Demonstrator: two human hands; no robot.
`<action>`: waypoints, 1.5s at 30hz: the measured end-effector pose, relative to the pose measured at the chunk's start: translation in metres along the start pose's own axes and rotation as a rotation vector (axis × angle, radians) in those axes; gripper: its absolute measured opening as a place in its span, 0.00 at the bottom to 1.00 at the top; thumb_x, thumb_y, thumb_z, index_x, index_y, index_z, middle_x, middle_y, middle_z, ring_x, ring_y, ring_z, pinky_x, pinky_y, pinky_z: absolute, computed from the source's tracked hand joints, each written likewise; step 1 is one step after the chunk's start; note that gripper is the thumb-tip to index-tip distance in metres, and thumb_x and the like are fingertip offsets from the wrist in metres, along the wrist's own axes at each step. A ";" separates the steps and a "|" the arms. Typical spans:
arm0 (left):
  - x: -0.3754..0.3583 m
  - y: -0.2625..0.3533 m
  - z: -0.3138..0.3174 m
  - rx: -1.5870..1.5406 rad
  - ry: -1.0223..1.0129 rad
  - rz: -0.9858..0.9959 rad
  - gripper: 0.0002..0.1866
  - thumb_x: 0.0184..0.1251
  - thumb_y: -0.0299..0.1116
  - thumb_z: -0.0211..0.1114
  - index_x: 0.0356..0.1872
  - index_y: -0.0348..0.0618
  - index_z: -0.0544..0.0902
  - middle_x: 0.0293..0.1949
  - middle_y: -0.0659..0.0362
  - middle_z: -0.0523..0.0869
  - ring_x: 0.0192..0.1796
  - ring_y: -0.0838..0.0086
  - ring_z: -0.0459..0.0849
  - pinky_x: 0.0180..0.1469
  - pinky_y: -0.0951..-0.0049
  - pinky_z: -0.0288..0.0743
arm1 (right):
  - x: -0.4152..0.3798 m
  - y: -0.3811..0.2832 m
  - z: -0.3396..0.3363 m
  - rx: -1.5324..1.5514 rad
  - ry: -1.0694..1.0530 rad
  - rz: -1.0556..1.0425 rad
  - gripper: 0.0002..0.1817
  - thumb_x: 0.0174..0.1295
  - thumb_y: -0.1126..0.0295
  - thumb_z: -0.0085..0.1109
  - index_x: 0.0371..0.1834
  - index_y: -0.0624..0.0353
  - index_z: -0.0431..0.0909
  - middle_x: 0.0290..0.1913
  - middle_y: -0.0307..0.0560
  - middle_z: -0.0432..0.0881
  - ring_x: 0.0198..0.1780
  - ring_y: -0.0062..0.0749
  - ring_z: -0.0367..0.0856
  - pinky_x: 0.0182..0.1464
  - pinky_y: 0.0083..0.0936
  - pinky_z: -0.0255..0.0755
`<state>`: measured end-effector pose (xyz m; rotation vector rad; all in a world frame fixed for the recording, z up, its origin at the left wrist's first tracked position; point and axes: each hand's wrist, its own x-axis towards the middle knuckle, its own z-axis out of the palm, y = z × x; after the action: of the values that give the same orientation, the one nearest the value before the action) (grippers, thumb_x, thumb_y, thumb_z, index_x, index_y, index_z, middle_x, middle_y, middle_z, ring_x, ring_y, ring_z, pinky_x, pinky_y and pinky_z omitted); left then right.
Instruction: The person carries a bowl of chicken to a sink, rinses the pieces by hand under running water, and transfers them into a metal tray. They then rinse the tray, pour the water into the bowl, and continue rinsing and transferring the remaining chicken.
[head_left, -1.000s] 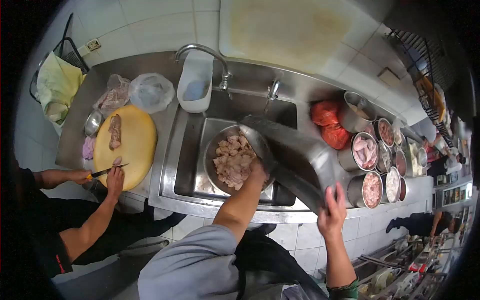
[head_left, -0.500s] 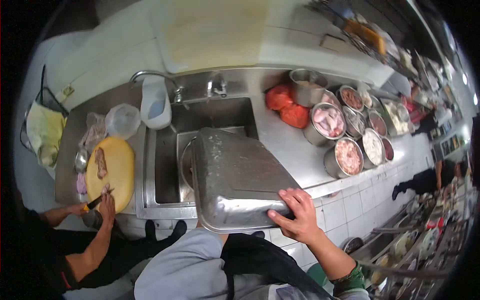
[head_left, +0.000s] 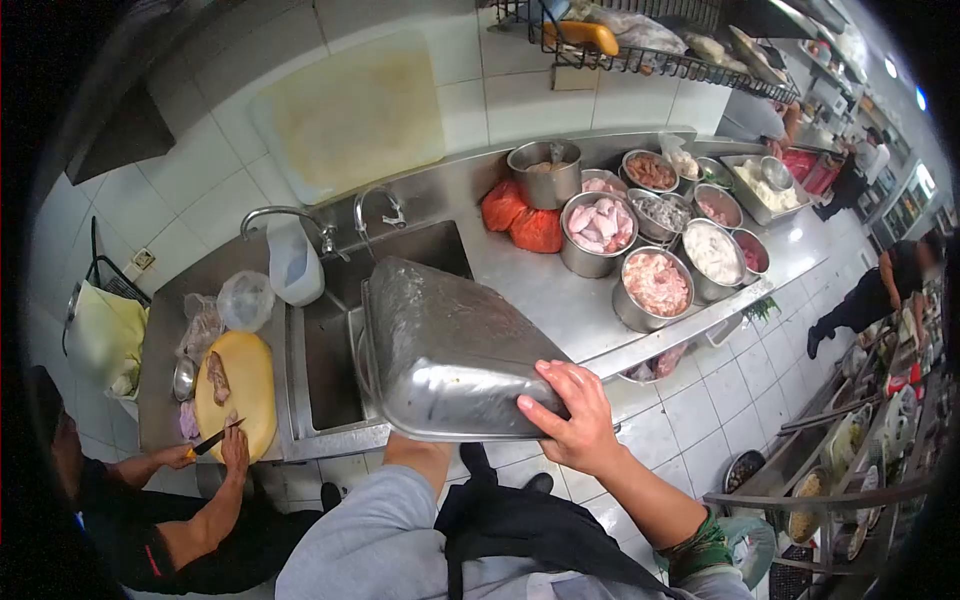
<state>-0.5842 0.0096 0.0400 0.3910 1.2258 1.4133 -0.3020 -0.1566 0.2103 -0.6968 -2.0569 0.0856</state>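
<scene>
A large, deep stainless-steel pan (head_left: pixel 465 345) is held tilted over the sink (head_left: pixel 325 370), its outer side and base facing me. My right hand (head_left: pixel 573 412) is closed on the pan's right end, fingers over the steel. Of my left hand (head_left: pixel 418 453) only the wrist area shows, below the pan; its fingers are hidden behind the metal. Part of a round metal rim (head_left: pixel 362 350) shows in the sink at the pan's left edge. The tap (head_left: pixel 330 240) and a white plastic jug (head_left: pixel 293 262) are behind the sink's left side.
On the right counter stand several metal pots of raw meat (head_left: pixel 655 285) and red bags (head_left: pixel 522 217). To my left, a co-worker (head_left: pixel 180 510) holds a knife (head_left: pixel 212 440) over a yellow cutting board (head_left: pixel 240 380). Another person (head_left: pixel 870 295) stands far right, beside racks of food containers (head_left: pixel 860 500).
My view has shifted, so the counter and wall sit differently. The pan remains tilted over the sink with my right hand on it. The co-worker's knife still rests by the board.
</scene>
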 end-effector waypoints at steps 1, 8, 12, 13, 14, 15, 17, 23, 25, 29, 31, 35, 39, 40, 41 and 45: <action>0.000 0.004 0.003 0.010 -0.003 0.002 0.24 0.76 0.49 0.45 0.60 0.43 0.73 0.53 0.55 0.81 0.54 0.65 0.79 0.56 0.62 0.72 | -0.003 0.002 0.000 0.022 0.027 0.033 0.36 0.35 0.76 0.63 0.56 0.39 0.79 0.62 0.52 0.72 0.56 0.50 0.75 0.55 0.45 0.71; -0.020 0.021 -0.003 0.030 -0.002 0.012 0.25 0.76 0.51 0.44 0.61 0.43 0.72 0.55 0.55 0.80 0.55 0.65 0.78 0.57 0.63 0.72 | -0.015 -0.004 0.003 -0.027 0.059 -0.016 0.31 0.37 0.76 0.63 0.52 0.39 0.81 0.60 0.51 0.74 0.54 0.49 0.76 0.53 0.44 0.72; -0.044 0.029 -0.019 -0.001 0.009 0.001 0.26 0.77 0.52 0.44 0.62 0.43 0.72 0.56 0.55 0.80 0.56 0.65 0.78 0.58 0.63 0.72 | -0.014 -0.018 0.005 -0.068 -0.075 -0.070 0.25 0.50 0.66 0.62 0.55 0.29 0.80 0.62 0.42 0.74 0.54 0.43 0.75 0.56 0.45 0.71; -0.050 0.028 -0.022 -0.009 0.010 -0.003 0.26 0.77 0.52 0.44 0.62 0.43 0.72 0.56 0.55 0.80 0.56 0.65 0.78 0.58 0.63 0.71 | -0.014 -0.020 0.006 -0.075 -0.102 -0.090 0.25 0.50 0.66 0.62 0.54 0.29 0.80 0.61 0.41 0.74 0.54 0.43 0.75 0.57 0.45 0.71; -0.057 0.028 -0.029 -0.019 0.014 -0.006 0.27 0.77 0.52 0.43 0.62 0.43 0.72 0.56 0.55 0.80 0.56 0.65 0.78 0.58 0.63 0.71 | -0.016 -0.019 0.009 -0.069 -0.105 -0.087 0.26 0.49 0.66 0.62 0.54 0.29 0.80 0.61 0.41 0.74 0.55 0.43 0.75 0.57 0.46 0.71; -0.062 0.029 -0.034 -0.030 0.018 -0.008 0.27 0.77 0.52 0.43 0.62 0.42 0.72 0.56 0.55 0.80 0.57 0.65 0.78 0.58 0.63 0.71 | -0.018 -0.016 0.010 -0.059 -0.108 -0.089 0.26 0.49 0.66 0.63 0.54 0.30 0.80 0.61 0.41 0.75 0.55 0.43 0.74 0.57 0.46 0.71; -0.072 0.030 -0.043 -0.054 0.028 -0.010 0.27 0.77 0.53 0.43 0.63 0.42 0.71 0.57 0.55 0.80 0.57 0.65 0.78 0.59 0.63 0.71 | -0.021 -0.010 0.013 -0.036 -0.106 -0.090 0.26 0.47 0.67 0.63 0.54 0.30 0.80 0.61 0.40 0.75 0.57 0.43 0.74 0.58 0.47 0.70; -0.076 0.034 -0.029 -0.143 0.019 0.000 0.29 0.77 0.54 0.42 0.64 0.42 0.71 0.58 0.55 0.79 0.58 0.64 0.77 0.60 0.63 0.71 | -0.024 0.022 -0.001 0.016 -0.094 -0.074 0.34 0.36 0.72 0.64 0.54 0.36 0.79 0.61 0.42 0.75 0.60 0.47 0.72 0.60 0.52 0.66; -0.071 0.045 -0.015 -0.159 0.010 0.023 0.29 0.77 0.55 0.42 0.64 0.42 0.71 0.58 0.55 0.79 0.58 0.64 0.77 0.60 0.64 0.70 | -0.021 0.029 -0.004 0.036 -0.090 -0.050 0.36 0.33 0.74 0.63 0.55 0.38 0.79 0.61 0.44 0.74 0.61 0.48 0.71 0.61 0.53 0.65; -0.057 0.079 0.019 -0.133 -0.015 0.098 0.30 0.77 0.56 0.41 0.65 0.42 0.70 0.59 0.55 0.79 0.59 0.64 0.77 0.61 0.64 0.70 | -0.020 0.039 0.002 0.150 0.101 0.130 0.48 0.29 0.82 0.60 0.66 0.53 0.68 0.61 0.56 0.73 0.63 0.55 0.70 0.65 0.50 0.62; -0.044 0.091 0.028 -0.104 -0.070 0.124 0.30 0.78 0.56 0.41 0.65 0.42 0.70 0.59 0.55 0.79 0.59 0.64 0.77 0.61 0.64 0.70 | -0.033 0.044 0.018 0.158 0.244 0.434 0.38 0.51 0.86 0.57 0.70 0.68 0.58 0.65 0.60 0.67 0.66 0.51 0.67 0.68 0.36 0.58; 0.014 0.084 0.038 0.302 -0.301 0.342 0.29 0.78 0.51 0.45 0.64 0.36 0.72 0.64 0.56 0.75 0.65 0.67 0.72 0.67 0.70 0.64 | -0.053 0.050 0.028 0.591 0.620 0.967 0.31 0.63 0.79 0.53 0.71 0.66 0.56 0.65 0.53 0.67 0.62 0.40 0.70 0.65 0.33 0.62; 0.000 0.077 0.051 1.171 -0.245 0.547 0.29 0.74 0.52 0.50 0.63 0.38 0.73 0.61 0.45 0.77 0.64 0.55 0.75 0.65 0.64 0.66 | -0.098 0.057 0.039 0.896 0.889 1.334 0.31 0.63 0.77 0.52 0.71 0.60 0.56 0.61 0.52 0.71 0.58 0.38 0.73 0.60 0.33 0.68; 0.004 0.062 0.041 1.137 -0.275 0.534 0.29 0.72 0.54 0.52 0.61 0.40 0.75 0.57 0.42 0.79 0.62 0.50 0.75 0.64 0.62 0.67 | -0.107 0.053 0.041 0.922 0.893 1.358 0.32 0.63 0.78 0.52 0.71 0.59 0.56 0.61 0.53 0.71 0.58 0.39 0.73 0.60 0.34 0.68; 0.011 0.041 0.029 1.103 -0.256 0.538 0.28 0.71 0.53 0.53 0.60 0.40 0.75 0.57 0.42 0.80 0.62 0.50 0.76 0.63 0.61 0.68 | -0.113 0.049 0.042 0.952 0.902 1.374 0.32 0.63 0.78 0.51 0.72 0.59 0.55 0.61 0.53 0.71 0.58 0.39 0.73 0.60 0.34 0.69; 0.000 0.016 0.014 1.043 -0.065 0.480 0.25 0.68 0.50 0.58 0.54 0.40 0.79 0.50 0.43 0.83 0.55 0.52 0.81 0.57 0.62 0.71 | -0.113 0.035 0.048 1.030 0.942 1.359 0.34 0.63 0.80 0.49 0.73 0.56 0.51 0.63 0.52 0.69 0.61 0.42 0.71 0.63 0.38 0.66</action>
<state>-0.5812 0.0191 0.0589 1.5066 1.8272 1.0033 -0.2791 -0.1752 0.0862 -1.0091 -0.2351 1.2048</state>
